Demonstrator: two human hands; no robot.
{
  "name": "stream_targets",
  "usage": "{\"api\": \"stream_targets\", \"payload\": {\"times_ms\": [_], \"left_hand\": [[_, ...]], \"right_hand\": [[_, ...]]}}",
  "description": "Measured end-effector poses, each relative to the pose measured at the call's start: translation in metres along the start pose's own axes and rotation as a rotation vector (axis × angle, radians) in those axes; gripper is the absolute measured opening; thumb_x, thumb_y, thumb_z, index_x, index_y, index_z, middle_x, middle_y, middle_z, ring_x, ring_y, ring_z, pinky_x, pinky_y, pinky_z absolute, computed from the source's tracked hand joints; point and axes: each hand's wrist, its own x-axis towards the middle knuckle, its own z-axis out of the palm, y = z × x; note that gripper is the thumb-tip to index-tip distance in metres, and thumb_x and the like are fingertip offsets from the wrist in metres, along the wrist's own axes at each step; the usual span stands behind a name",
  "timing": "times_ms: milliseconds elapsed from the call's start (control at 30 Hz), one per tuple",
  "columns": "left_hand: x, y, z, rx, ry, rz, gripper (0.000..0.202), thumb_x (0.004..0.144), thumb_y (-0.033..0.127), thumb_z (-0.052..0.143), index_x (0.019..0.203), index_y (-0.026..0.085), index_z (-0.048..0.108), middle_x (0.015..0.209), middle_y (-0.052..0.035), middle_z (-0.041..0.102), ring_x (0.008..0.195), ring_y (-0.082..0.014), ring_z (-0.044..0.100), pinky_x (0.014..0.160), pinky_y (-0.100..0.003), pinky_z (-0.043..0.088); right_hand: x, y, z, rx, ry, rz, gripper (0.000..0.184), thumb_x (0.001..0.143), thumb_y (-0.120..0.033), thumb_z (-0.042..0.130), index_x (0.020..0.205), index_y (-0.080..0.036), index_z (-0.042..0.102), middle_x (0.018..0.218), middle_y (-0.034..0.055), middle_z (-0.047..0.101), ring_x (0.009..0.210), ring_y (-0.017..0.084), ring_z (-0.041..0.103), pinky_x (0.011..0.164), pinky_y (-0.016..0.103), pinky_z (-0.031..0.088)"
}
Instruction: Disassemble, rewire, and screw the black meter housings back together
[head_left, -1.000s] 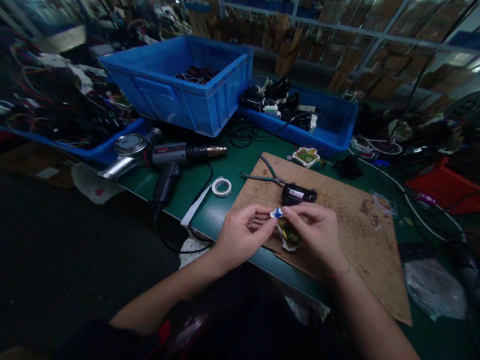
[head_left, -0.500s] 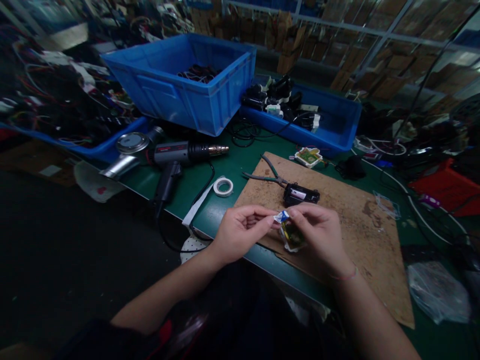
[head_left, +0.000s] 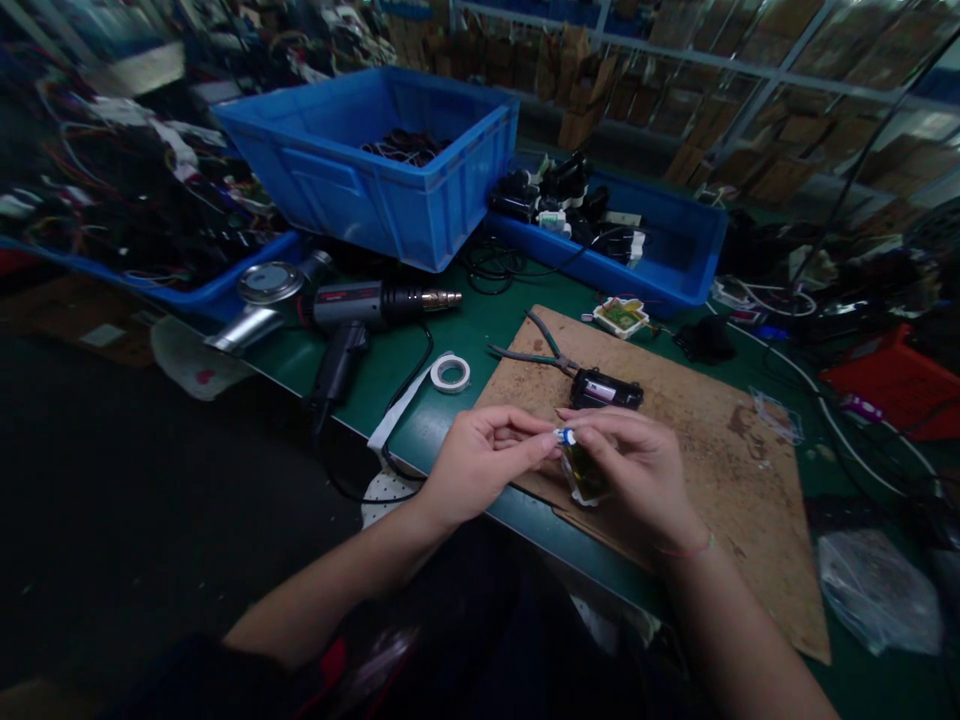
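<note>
Between the fingertips of my left hand (head_left: pixel 484 460) and my right hand (head_left: pixel 637 465) is a small blue-and-white piece (head_left: pixel 565 437), too small to name surely. Both hands are closed in a pinch on it. Just below hangs a circuit board in a white frame (head_left: pixel 585 478), partly hidden by my right hand. Beyond my fingers a black plastic housing (head_left: pixel 606 390) with a light label lies on the brown board (head_left: pixel 720 470). Pliers (head_left: pixel 551 352) with dark green handles lie opened against the housing.
A heat gun (head_left: pixel 352 310) rests on a metal stand at left, near a roll of white tape (head_left: pixel 450 373). Blue bins (head_left: pixel 360 205) with cables and black parts stand behind. Another circuit board (head_left: pixel 621 316) lies at the board's far edge; a plastic bag (head_left: pixel 877 590) is at right.
The blue-and-white piece looked flat and loose before and now appears narrower, more rolled between my fingertips. My hands have hardly moved; the view has shifted slightly.
</note>
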Motion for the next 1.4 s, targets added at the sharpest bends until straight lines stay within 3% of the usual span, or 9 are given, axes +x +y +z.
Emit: {"api": "stream_targets", "payload": {"times_ms": [267, 400, 633, 900, 1200, 1400], "left_hand": [[-0.002, -0.006, 0.001, 0.064, 0.083, 0.115, 0.016, 0.078, 0.024, 0.078, 0.087, 0.013, 0.071, 0.087, -0.0076, 0.079, 0.082, -0.0201, 0.077, 0.080, -0.031, 0.063], [-0.004, -0.004, 0.001, 0.157, 0.120, 0.131, 0.031, 0.082, 0.027, 0.075, 0.109, 0.014, 0.066, 0.094, -0.0073, 0.079, 0.084, -0.0201, 0.077, 0.076, -0.028, 0.063], [-0.004, 0.000, -0.003, 0.079, -0.038, 0.071, 0.034, 0.087, 0.032, 0.072, 0.116, 0.014, 0.068, 0.111, -0.0106, 0.077, 0.101, -0.0212, 0.074, 0.093, -0.032, 0.060], [-0.003, 0.005, -0.001, 0.182, 0.023, 0.053, 0.031, 0.081, 0.035, 0.078, 0.104, 0.015, 0.076, 0.100, -0.0088, 0.079, 0.091, -0.0237, 0.076, 0.088, -0.037, 0.062], [-0.007, 0.004, -0.002, 0.320, 0.004, 0.130, 0.022, 0.091, 0.033, 0.066, 0.097, 0.015, 0.076, 0.087, -0.0067, 0.079, 0.079, -0.0199, 0.075, 0.075, -0.029, 0.061], [-0.008, 0.002, 0.000, 0.358, 0.071, 0.174, 0.018, 0.090, 0.030, 0.066, 0.093, 0.015, 0.073, 0.083, -0.0057, 0.077, 0.073, -0.0174, 0.074, 0.069, -0.025, 0.060]], "right_hand": [[0.000, -0.003, 0.001, -0.052, -0.050, -0.060, 0.013, 0.093, -0.023, 0.066, 0.097, -0.026, 0.078, 0.101, 0.0049, 0.078, 0.094, 0.020, 0.073, 0.085, 0.034, 0.057], [-0.001, -0.007, 0.002, -0.150, -0.063, -0.133, 0.019, 0.087, -0.026, 0.073, 0.106, -0.025, 0.076, 0.097, 0.0051, 0.077, 0.086, 0.020, 0.071, 0.078, 0.033, 0.056], [-0.003, 0.003, -0.001, -0.213, -0.042, -0.180, 0.022, 0.089, -0.026, 0.073, 0.111, -0.027, 0.075, 0.095, 0.0040, 0.076, 0.081, 0.018, 0.070, 0.073, 0.030, 0.055], [-0.005, 0.005, 0.001, -0.211, -0.062, -0.208, 0.026, 0.092, -0.026, 0.068, 0.117, -0.031, 0.073, 0.094, 0.0035, 0.075, 0.081, 0.018, 0.069, 0.072, 0.030, 0.055], [-0.005, 0.000, 0.003, -0.238, -0.107, -0.221, 0.027, 0.095, -0.019, 0.063, 0.120, -0.029, 0.069, 0.100, 0.0032, 0.072, 0.089, 0.017, 0.068, 0.079, 0.029, 0.053], [-0.005, -0.001, 0.004, -0.214, -0.123, -0.207, 0.026, 0.096, -0.018, 0.060, 0.119, -0.028, 0.068, 0.103, 0.0036, 0.071, 0.092, 0.017, 0.067, 0.082, 0.030, 0.053]]}}
